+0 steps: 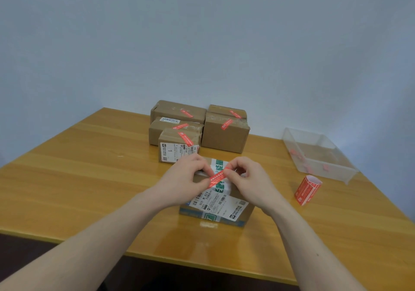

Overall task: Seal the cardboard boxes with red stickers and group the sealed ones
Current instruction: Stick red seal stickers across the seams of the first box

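Sticker [216,179] is thin, floppy and tacky, so ends-only is the way to hold it: left hand [182,179] and right hand [248,178] each pinch one end, stretching it across the box [226,203] top at the table's [89,178] front.

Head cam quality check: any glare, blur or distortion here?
Head view: glare patch on the table just in front of the near box; label print there soft, unreadable; wide-angle bends the table edges; lighting even, shadows faint; red sticker between both hands stays clear.
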